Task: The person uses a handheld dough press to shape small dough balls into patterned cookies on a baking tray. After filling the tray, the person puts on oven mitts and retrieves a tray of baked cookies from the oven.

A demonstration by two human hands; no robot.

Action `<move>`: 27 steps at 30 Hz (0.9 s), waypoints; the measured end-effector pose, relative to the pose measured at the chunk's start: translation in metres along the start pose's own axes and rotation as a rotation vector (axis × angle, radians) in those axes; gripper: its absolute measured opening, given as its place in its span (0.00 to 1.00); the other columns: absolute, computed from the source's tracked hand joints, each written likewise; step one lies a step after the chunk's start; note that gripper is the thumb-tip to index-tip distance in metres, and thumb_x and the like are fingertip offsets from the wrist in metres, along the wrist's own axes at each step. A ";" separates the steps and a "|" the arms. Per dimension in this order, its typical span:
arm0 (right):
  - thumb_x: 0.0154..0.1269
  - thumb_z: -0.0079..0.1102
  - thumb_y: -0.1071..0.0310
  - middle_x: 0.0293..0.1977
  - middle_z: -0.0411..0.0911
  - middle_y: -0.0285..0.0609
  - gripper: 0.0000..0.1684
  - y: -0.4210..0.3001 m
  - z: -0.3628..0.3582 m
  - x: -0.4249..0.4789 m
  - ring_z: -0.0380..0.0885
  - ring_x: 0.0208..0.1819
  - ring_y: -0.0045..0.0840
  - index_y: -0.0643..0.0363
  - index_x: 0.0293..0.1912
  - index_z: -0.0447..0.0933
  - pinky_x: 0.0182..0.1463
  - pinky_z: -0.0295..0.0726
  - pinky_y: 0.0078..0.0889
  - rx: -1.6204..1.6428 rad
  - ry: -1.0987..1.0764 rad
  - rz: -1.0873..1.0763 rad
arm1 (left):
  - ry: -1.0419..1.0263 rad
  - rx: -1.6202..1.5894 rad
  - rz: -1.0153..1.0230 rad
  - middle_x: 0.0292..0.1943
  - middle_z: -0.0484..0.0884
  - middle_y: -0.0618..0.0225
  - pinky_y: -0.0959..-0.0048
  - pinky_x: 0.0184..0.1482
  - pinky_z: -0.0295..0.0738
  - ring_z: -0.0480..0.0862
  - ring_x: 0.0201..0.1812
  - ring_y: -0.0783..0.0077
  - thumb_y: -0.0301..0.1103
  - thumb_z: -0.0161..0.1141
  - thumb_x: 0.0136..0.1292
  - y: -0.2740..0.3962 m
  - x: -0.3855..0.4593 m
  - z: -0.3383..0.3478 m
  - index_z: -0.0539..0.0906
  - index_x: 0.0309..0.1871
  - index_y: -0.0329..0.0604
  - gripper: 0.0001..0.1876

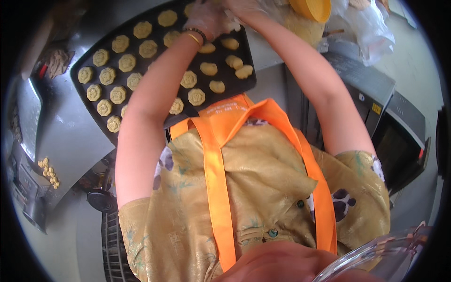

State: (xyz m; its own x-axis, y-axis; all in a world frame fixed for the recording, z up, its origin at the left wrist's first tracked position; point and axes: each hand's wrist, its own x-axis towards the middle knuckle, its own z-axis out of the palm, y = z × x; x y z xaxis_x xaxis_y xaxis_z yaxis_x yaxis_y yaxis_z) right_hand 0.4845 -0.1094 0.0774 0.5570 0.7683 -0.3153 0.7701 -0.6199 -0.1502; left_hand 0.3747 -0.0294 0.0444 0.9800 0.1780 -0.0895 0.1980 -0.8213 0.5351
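Note:
My left hand [207, 18], in a clear plastic glove, is over the far right part of a black baking tray [243, 84]. My right hand [243, 6], gloved too, is close beside it at the top edge of the view. The fingers of both hands are partly cut off or hidden, so I cannot tell what they hold. Rows of octagonal dough pieces with a pressed flower pattern [127, 62] cover the tray's left and middle. Plain curved dough pieces [209, 69] lie at its right end. My left forearm hides some of the pieces.
Right of my hands are a yellow bowl [312, 10] and a clear plastic bag [370, 33]. Dark box-shaped appliances [363, 79] stand below. On the steel table [79, 135] at left are small dough lumps [49, 172] and a crumpled brown cloth [58, 63].

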 end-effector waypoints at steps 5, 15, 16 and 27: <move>0.71 0.62 0.36 0.46 0.85 0.42 0.37 0.024 -0.032 -0.027 0.85 0.50 0.34 0.54 0.64 0.77 0.54 0.82 0.39 0.672 -0.193 0.297 | 0.038 0.127 0.003 0.72 0.76 0.60 0.50 0.83 0.49 0.71 0.76 0.59 0.57 0.64 0.63 -0.008 0.006 0.020 0.74 0.74 0.46 0.39; 0.72 0.62 0.35 0.46 0.83 0.36 0.34 0.074 0.038 -0.042 0.83 0.49 0.21 0.53 0.60 0.78 0.51 0.80 0.25 1.174 -0.409 0.044 | 0.227 0.009 -0.033 0.58 0.84 0.59 0.49 0.73 0.64 0.79 0.63 0.45 0.61 0.70 0.55 -0.011 -0.035 -0.011 0.82 0.60 0.48 0.35; 0.73 0.62 0.37 0.40 0.82 0.34 0.29 0.069 0.040 -0.042 0.83 0.46 0.23 0.51 0.56 0.79 0.48 0.79 0.31 1.186 -0.358 0.015 | 0.366 -0.018 -0.052 0.57 0.85 0.58 0.50 0.71 0.67 0.80 0.62 0.45 0.61 0.70 0.55 -0.022 -0.049 -0.006 0.82 0.60 0.47 0.35; 0.77 0.60 0.42 0.37 0.80 0.29 0.18 0.040 -0.060 -0.091 0.79 0.43 0.18 0.45 0.46 0.78 0.48 0.73 0.22 1.837 -0.345 -0.076 | 0.647 -0.058 -0.459 0.57 0.85 0.47 0.52 0.65 0.72 0.80 0.60 0.45 0.56 0.75 0.59 -0.031 -0.204 -0.019 0.86 0.63 0.43 0.34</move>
State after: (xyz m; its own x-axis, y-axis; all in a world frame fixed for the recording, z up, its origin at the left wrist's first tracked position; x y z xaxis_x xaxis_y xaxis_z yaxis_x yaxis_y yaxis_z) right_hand 0.4829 -0.1946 0.1570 0.2817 0.8826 -0.3762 -0.5972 -0.1456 -0.7888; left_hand 0.1681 -0.0294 0.0622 0.5899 0.7861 0.1844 0.5605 -0.5631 0.6072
